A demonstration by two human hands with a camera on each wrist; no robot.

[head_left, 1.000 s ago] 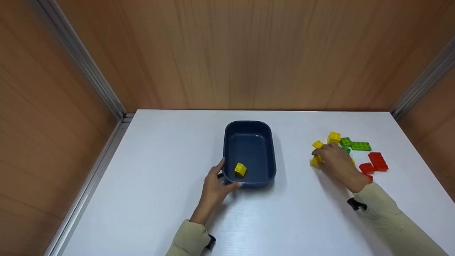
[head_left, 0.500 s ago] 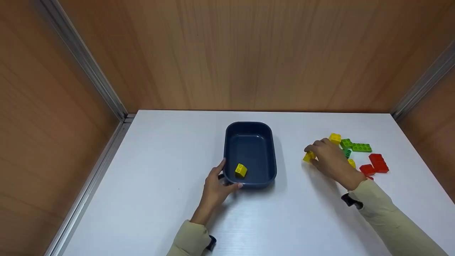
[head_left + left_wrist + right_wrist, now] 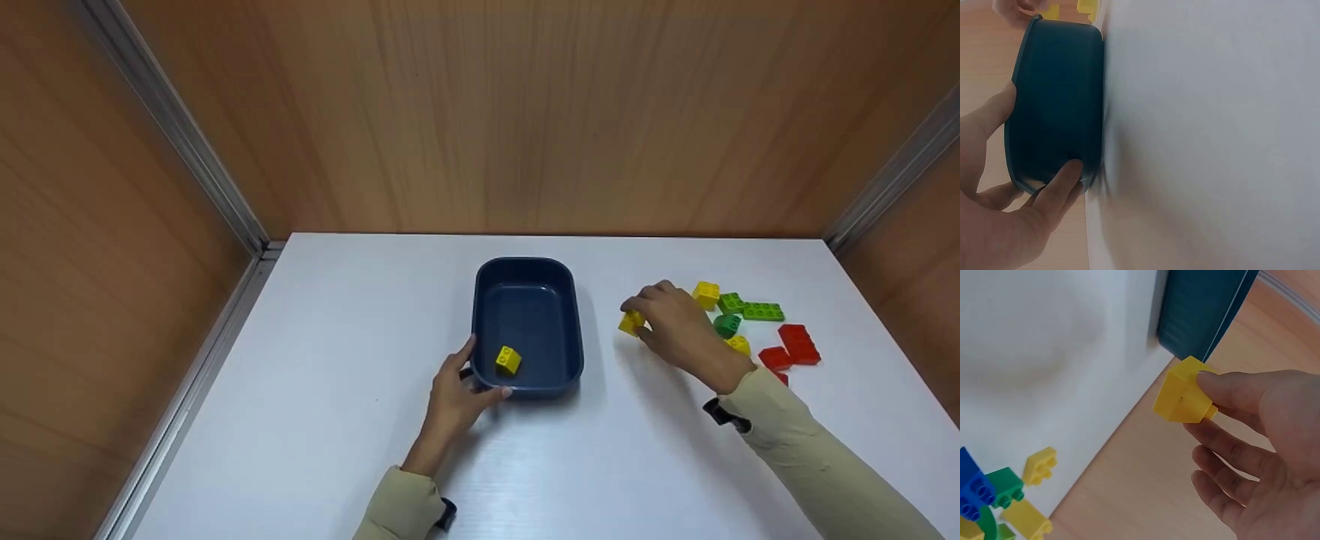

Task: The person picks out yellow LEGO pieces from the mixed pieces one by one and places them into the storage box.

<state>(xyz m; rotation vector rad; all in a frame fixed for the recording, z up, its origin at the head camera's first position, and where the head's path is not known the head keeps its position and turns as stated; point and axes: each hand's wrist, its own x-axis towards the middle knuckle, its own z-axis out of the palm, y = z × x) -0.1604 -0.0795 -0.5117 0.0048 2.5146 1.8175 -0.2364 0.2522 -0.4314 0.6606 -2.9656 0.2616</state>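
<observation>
My right hand (image 3: 679,330) pinches a yellow toy brick (image 3: 631,323) between thumb and fingers, to the right of a dark blue rectangular dish (image 3: 529,315). In the right wrist view that brick (image 3: 1181,392) shows angled sides and a stud, held by the thumb and a finger, with the other fingers loosely curled. My left hand (image 3: 450,401) grips the dish's near left corner, its thumb along the near rim. Seen from the left wrist, the fingers (image 3: 1061,188) wrap round the dish's end. Another yellow brick (image 3: 508,360) lies inside the dish near that corner.
Right of the dish lie loose bricks: yellow (image 3: 706,295), light green (image 3: 763,311), dark green (image 3: 726,325) and red (image 3: 799,343). A blue brick (image 3: 974,486) shows only in the right wrist view. Wooden panels (image 3: 480,112) enclose the white table (image 3: 337,337).
My right hand has moved left from the loose bricks toward the dish, carrying the yellow brick and uncovering green and yellow bricks behind it. The left hand and dish have stayed put.
</observation>
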